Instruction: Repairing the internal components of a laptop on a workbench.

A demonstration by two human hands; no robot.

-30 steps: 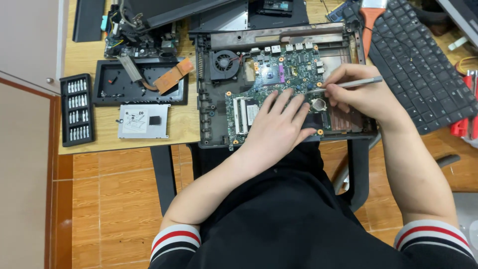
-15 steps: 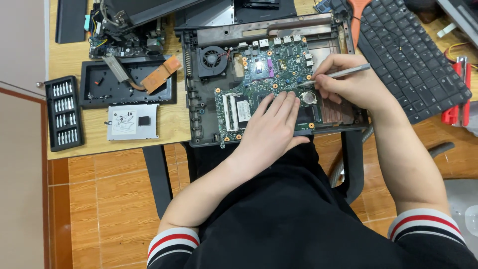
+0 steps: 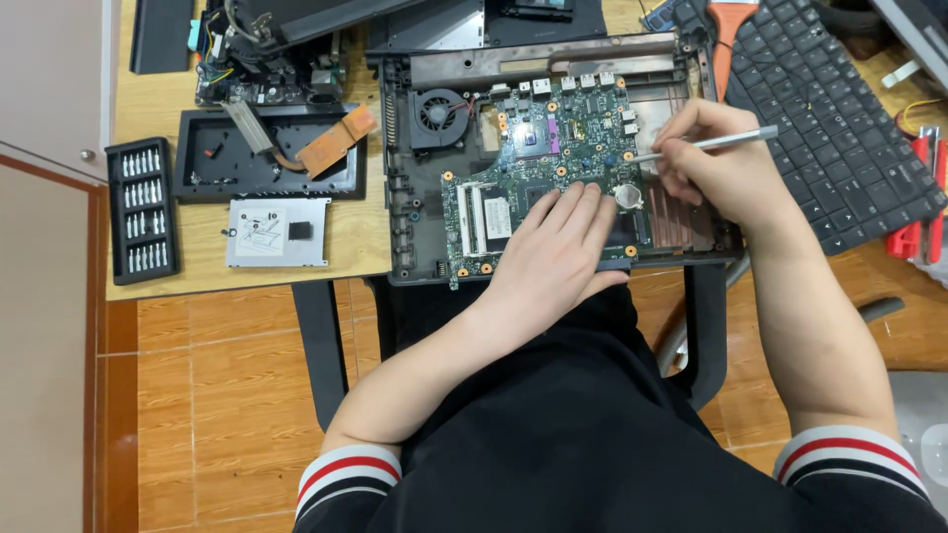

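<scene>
An opened black laptop base (image 3: 415,227) lies at the desk's front edge with a green circuit board (image 3: 553,148) and a round black fan (image 3: 439,111) inside. My left hand (image 3: 558,252) rests flat on the board's lower middle, fingers spread slightly. My right hand (image 3: 716,163) grips a slim silver screwdriver (image 3: 721,143) like a pen, its tip touching the board's right side near a round coin cell (image 3: 628,195).
A black bit set case (image 3: 143,209) lies at the left. Beside it sit a black tray with a copper heat pipe (image 3: 331,143) and a silver drive (image 3: 275,232). A loose black keyboard (image 3: 839,109) lies to the right, red-handled tools (image 3: 918,232) beyond it.
The view has shifted slightly. Both hands stay on the board, and the screwdriver tip has barely moved.
</scene>
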